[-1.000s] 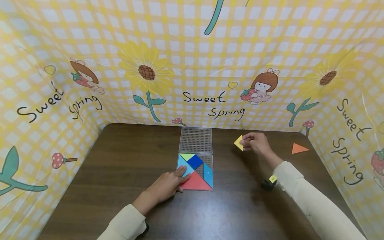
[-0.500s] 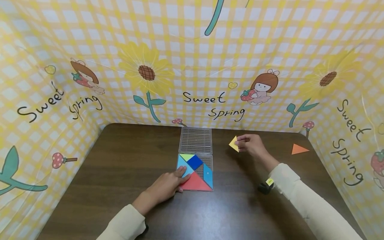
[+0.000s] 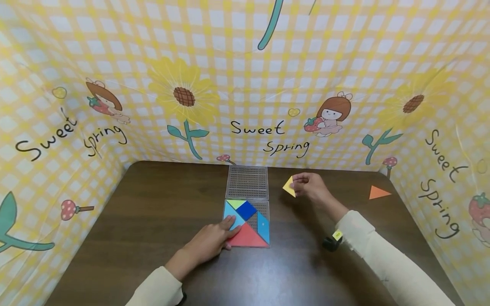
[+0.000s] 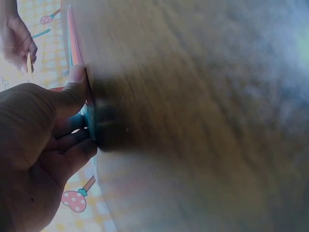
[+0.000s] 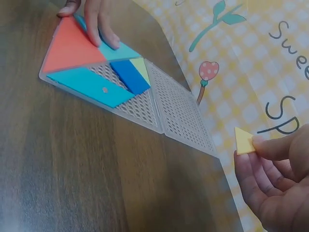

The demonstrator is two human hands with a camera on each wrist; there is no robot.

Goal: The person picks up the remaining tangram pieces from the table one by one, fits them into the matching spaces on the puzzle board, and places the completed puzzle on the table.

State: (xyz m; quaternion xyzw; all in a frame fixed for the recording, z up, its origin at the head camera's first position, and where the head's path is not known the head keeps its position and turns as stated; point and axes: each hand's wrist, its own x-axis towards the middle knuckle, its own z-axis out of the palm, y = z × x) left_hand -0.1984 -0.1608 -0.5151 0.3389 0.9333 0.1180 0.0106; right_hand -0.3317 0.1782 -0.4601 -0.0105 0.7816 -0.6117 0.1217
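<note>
A clear tangram tray (image 3: 265, 205) lies mid-table with its open lid (image 3: 247, 182) behind it. In it sit a red triangle (image 3: 246, 236), light blue triangle (image 3: 231, 212), dark blue square (image 3: 246, 210), green triangle (image 3: 236, 203) and blue parallelogram (image 3: 263, 227). My left hand (image 3: 208, 242) rests on the tray's left front corner, fingers lying flat on the pieces (image 5: 99, 24). My right hand (image 3: 311, 186) is raised right of the lid and pinches a small yellow triangle (image 3: 289, 186) (image 5: 244, 140) between thumb and fingers.
An orange triangle (image 3: 378, 193) lies alone at the table's far right. Yellow checked cloth walls (image 3: 245, 85) close in the dark wooden table (image 3: 153, 221) on the back and both sides. A wrist camera strap (image 3: 331, 241) hangs under my right forearm.
My right hand has carried the yellow triangle leftward, closer to the lid. The left hand has stayed on the tray.
</note>
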